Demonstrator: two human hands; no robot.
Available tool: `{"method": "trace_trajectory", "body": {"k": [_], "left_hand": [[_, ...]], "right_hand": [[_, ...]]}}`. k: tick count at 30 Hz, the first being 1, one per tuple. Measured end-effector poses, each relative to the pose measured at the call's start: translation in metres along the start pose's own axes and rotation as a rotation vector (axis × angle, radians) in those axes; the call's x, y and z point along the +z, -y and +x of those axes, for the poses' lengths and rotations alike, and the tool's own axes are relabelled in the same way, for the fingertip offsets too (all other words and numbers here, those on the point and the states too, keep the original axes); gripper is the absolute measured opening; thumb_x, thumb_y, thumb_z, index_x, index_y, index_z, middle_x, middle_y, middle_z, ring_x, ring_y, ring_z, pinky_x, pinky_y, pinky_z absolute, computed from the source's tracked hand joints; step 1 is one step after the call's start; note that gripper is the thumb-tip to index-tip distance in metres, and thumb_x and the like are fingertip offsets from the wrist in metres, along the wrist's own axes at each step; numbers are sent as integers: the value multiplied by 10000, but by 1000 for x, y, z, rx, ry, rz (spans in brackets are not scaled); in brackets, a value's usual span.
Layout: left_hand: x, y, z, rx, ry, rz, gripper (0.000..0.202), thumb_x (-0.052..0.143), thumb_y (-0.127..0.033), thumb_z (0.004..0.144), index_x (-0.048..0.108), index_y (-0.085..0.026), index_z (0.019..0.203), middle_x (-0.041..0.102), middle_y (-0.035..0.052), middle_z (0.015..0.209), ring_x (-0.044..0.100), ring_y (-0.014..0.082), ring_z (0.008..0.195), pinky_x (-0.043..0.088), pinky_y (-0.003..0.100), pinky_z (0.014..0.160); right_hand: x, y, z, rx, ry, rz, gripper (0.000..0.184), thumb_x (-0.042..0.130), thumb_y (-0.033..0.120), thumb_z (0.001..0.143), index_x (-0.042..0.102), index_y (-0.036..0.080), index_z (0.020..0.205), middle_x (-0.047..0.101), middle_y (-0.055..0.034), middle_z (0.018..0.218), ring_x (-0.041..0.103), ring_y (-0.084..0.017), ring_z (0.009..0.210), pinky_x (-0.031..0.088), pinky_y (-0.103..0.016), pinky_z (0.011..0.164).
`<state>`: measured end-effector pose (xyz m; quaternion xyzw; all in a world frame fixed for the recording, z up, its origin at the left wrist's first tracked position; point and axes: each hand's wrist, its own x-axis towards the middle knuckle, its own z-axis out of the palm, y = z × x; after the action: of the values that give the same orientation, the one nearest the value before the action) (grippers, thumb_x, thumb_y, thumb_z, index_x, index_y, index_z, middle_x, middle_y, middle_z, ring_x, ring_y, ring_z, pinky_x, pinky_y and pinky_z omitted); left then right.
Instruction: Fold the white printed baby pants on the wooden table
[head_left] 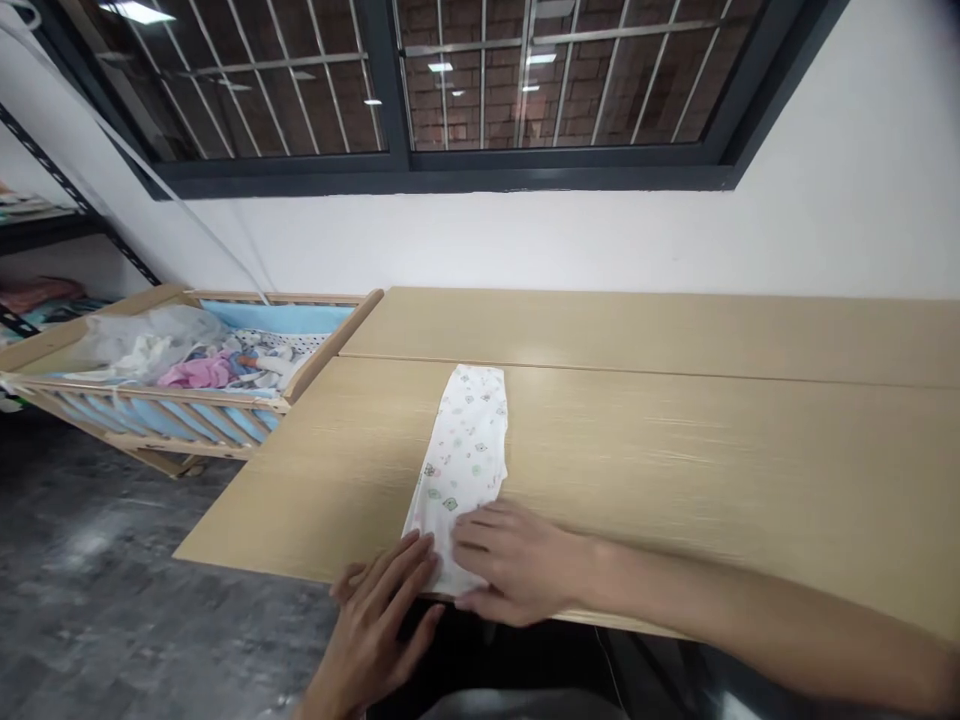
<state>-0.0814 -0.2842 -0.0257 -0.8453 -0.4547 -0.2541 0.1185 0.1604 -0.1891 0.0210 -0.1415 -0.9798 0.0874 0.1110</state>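
White printed cloth, left hand flattish on its near left corner, thumb spread; right hand curled at the near right, can't tell if pinching or pressing. Laid lengthwise back from the front edge of the desk. Could skew if tugged unevenly, or slip off that edge if dragged too far; wooden crib by desk's left end

Soft matt cloth at centre, smooth wood-look tabletop with faint sheen beneath, wooden crib at left holding crumpled fabrics and filmy, plastic-looking wrap, smooth window frame and metal bars at top, matt wall, faintly glossy floor lower left.
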Motion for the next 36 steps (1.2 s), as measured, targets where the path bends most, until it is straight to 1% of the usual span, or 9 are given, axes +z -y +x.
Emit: {"method": "trace_trajectory", "body": {"k": [3,8,12,15,21,26,29,32,36], "left_hand": [[3,-3,5,25,-14,-66,358,603,-193,934,630,-243,1287,697,90,1314,651,229,1225,509,311,948],[0,-17,11,148,55,-100,461,445,-27,945,618,-260,1303,713,43,1289,653,171,1218,515,272,959],[-11,-22,17,273,123,-119,423,370,-47,1000,609,-218,1303,713,46,1290,659,175,1196,513,292,890],[-19,-26,24,290,121,-160,386,311,-107,1051,604,-193,1288,740,61,1220,683,166,1125,490,292,848],[-36,-31,43,114,-29,-264,349,391,-61,1015,623,-218,1225,742,44,999,693,138,866,438,275,828],[-42,-7,102,-38,-95,-257,131,583,-207,983,677,-237,1071,731,-11,820,642,135,709,405,305,786],[-35,21,161,-180,9,-294,223,583,-414,972,701,-227,940,753,10,873,674,183,809,417,345,872],[-12,51,217,-317,204,-313,329,552,-494,954,705,-202,952,749,25,882,673,215,843,436,348,873],[33,80,265,-453,381,-171,268,559,-396,942,692,-171,998,751,66,928,676,244,902,448,346,857]], "right_hand": [[10,15,-33,113,-83,-31,563,498,574,979,635,120,1282,644,-169,1354,579,-310,1275,439,-435,1097],[28,35,-72,215,-131,-256,349,554,301,990,639,163,1299,640,-127,1379,581,-304,1287,444,-458,1120],[34,52,-88,196,-193,-376,325,602,168,940,654,139,1259,656,-123,1358,606,-305,1254,482,-458,1083],[16,59,-89,230,-203,-268,309,601,148,933,663,146,1236,691,-102,1299,647,-262,1188,507,-413,1060],[-64,54,-72,418,-198,188,331,503,111,957,667,245,1211,666,-72,1182,645,-201,1128,554,-306,959],[-94,8,-47,550,-316,370,313,488,216,985,600,216,1277,669,-77,1090,657,-199,921,555,-348,800],[-88,-45,-27,660,-412,385,340,560,266,937,577,203,1271,681,-38,924,624,-181,768,500,-306,682],[-73,-105,-4,745,-487,371,264,601,209,868,623,193,1131,653,3,784,586,-160,677,435,-264,617],[-50,-170,24,879,-476,352,252,599,115,835,642,176,1075,695,-28,918,622,-156,761,459,-248,678]]}}
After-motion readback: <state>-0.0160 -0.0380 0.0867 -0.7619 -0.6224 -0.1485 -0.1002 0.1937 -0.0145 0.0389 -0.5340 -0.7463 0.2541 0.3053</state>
